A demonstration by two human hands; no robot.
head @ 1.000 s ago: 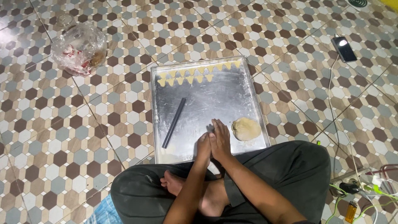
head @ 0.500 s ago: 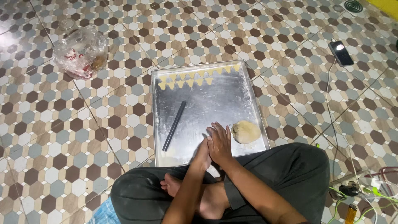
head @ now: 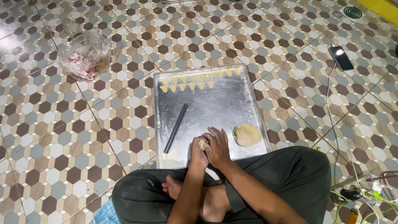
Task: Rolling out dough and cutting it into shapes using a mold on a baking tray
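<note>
Dough, a small pale lump (head: 202,144), sits pressed between my two palms at the lower centre of the frame, just above the near edge of the tray. Under everything spreads a tiled floor of brown, grey and cream hexagons (head: 62,157). On it lies a large rectangular silver metal baking tray (head: 219,103), taking up the middle of the frame. My crossed legs in dark grey trousers (head: 290,178) fill the bottom. My right hand (head: 217,147) lies flat over the lump with its fingers together, and my left hand (head: 198,154) cups it from beneath, so both close on the dough. In the upper left sits a crumpled clear plastic bag (head: 85,54). A round flattened mound of beige dough (head: 247,135) rests on the tray just right of my hands. A long dark rod (head: 175,128) lies slantwise on the tray's left part. Two rows of small yellow dough triangles (head: 195,81) line the tray's far edge. A black phone with a lit screen (head: 341,57) lies at the upper right, well apart.
</note>
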